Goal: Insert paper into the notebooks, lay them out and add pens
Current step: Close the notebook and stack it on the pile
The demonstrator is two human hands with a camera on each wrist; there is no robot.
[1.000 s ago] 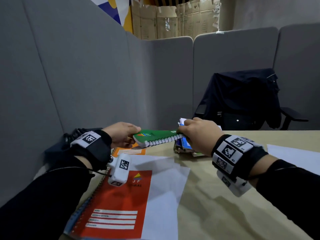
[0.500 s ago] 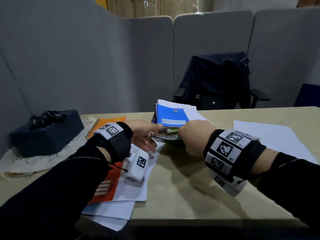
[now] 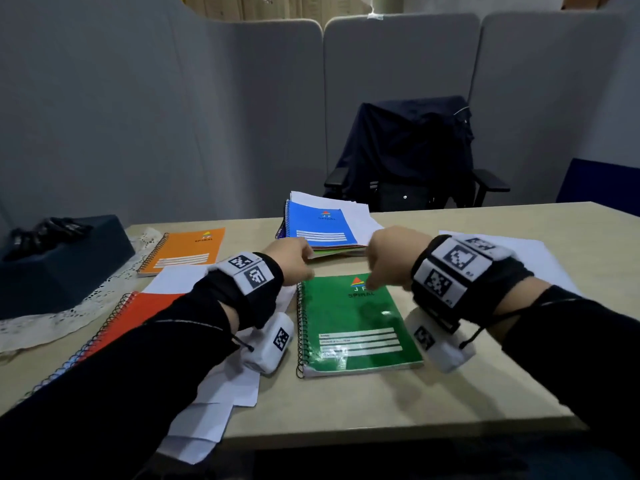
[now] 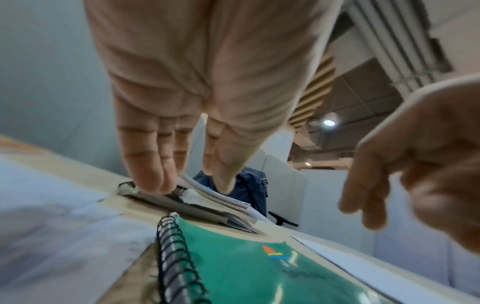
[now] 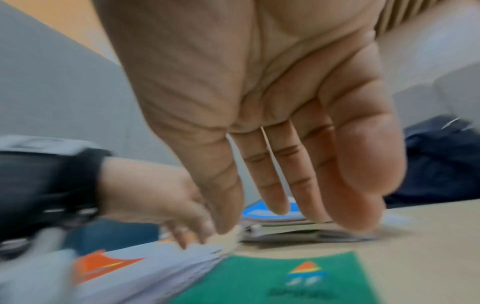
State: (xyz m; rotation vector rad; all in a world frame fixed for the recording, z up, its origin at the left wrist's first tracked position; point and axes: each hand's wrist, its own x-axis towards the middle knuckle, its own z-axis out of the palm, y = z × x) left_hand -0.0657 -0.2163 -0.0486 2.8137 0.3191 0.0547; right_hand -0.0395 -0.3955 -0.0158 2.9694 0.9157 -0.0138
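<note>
Grey partition panels (image 3: pixel 242 116) behind beige table (image 3: pixel 381 403), draped chair (image 3: pixel 408 150).

Green notebook (image 3: pixel 353 320) cover: "J F SPIRAL" under red-yellow-blue triangle logo. Beyond it, blue notebook (image 3: pixel 320 225): "SPIRAL" under same logo. Left of green one, orange notebook (image 3: pixel 188 249): "SPIRAL" too. Form-line print on green cover too small to read.

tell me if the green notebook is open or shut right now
Shut. The green notebook lies flat on the table with its printed front cover up, spiral along its left edge. Neither hand holds it.
</note>
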